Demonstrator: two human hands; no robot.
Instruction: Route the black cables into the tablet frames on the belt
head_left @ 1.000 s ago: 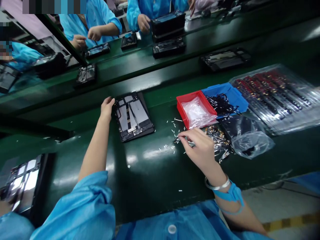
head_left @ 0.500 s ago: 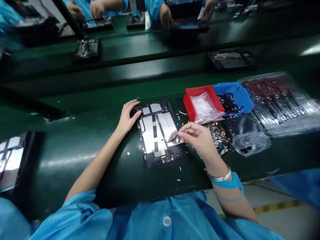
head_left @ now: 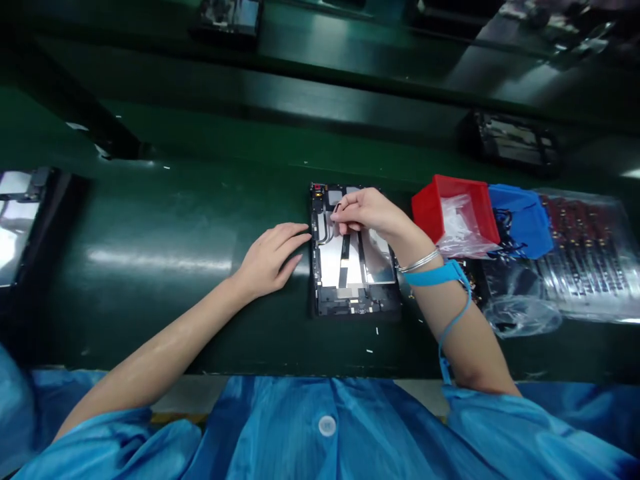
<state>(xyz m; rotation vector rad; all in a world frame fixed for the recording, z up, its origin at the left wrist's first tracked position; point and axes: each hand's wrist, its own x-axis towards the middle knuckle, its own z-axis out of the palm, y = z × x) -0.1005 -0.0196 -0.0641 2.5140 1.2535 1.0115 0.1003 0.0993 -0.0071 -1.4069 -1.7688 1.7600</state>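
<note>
An opened tablet (head_left: 330, 267) lies on the green bench, its silvery battery area and black circuit strip showing. My right hand (head_left: 367, 212) is over its upper part, thumb and fingers pinched on a thin black cable (head_left: 338, 208), mostly hidden by the fingers. Beneath that hand a dark cable loop runs along the tablet's upper left. My left hand (head_left: 275, 260) rests at the tablet's left edge with fingers apart, the fingertips at the frame and nothing held.
To the right stand a red bin (head_left: 433, 210) with a plastic bag (head_left: 463, 230) and a blue bin (head_left: 533, 220) of black cables. Beyond lies a clear tray (head_left: 590, 260) of circuit strips. Another tablet (head_left: 17, 213) is at far left; a post (head_left: 117, 137) rises behind.
My right hand has gone from the tablet's lower right side to its upper left part with the black cable. My left hand has slid down the tablet's left edge. The camera view has shifted.
</note>
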